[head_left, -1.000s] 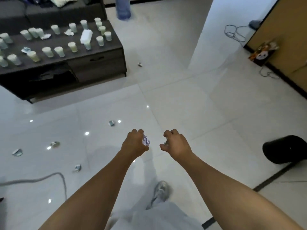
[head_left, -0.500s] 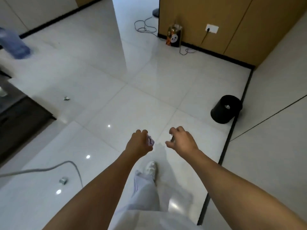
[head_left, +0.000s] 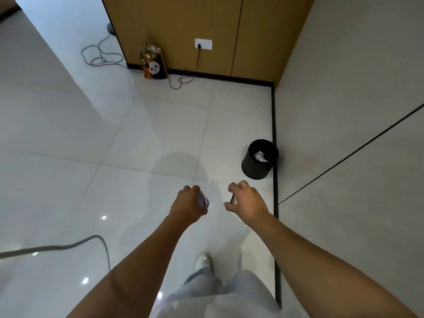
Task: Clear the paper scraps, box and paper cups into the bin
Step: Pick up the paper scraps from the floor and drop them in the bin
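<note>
While gripping, 2 hands (head_left: 188, 204) (head_left: 249, 200), 2 scraps (head_left: 203, 199) (head_left: 233, 199), 1 bin (head_left: 249, 165)

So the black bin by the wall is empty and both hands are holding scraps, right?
Not quite. The head view shows the black bin by the wall already has crumpled paper inside. The left hand and right hand do each hold a scrap.

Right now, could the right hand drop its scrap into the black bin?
Probably not yet. The right hand hangs over bare floor short of the bin, which stands ahead by the wall; nothing blocks the way.
</note>
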A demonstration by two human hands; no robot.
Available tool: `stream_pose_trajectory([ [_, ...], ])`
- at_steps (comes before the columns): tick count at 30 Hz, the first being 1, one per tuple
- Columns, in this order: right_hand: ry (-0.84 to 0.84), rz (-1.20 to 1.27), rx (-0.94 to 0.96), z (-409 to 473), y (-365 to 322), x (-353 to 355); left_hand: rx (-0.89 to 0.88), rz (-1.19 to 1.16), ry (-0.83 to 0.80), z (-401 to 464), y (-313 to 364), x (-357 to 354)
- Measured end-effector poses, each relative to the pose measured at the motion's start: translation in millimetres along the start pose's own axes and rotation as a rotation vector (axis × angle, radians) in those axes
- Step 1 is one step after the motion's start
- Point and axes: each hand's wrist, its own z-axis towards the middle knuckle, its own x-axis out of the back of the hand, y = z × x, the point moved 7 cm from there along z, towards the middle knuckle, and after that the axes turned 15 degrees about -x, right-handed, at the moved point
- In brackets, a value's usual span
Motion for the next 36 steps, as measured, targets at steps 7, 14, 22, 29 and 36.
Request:
stream_pose_trajectory([
  [7, -0.002, 0.027, -0.066, 111, 24, 53, -0.056, 0.019, -0.080, 133, 35, 14],
  [14, 0.000, -0.007, -0.070, 255, 72, 104, -0.044, -0.013, -0.095, 292, 75, 2],
  [22, -0.039, -0.038, -0.087, 395, 129, 153, 0.009, -0.013, -0.158, 436, 112, -18],
  [29, -0.081, 0.040, -0.232, 483, 176, 142, 0.034, 0.018, -0.310, 527, 105, -68],
  [36, -0.114, 0.147, -0.369, 582, 211, 77, -0.041, 0.086, -0.345, 598, 75, -129],
])
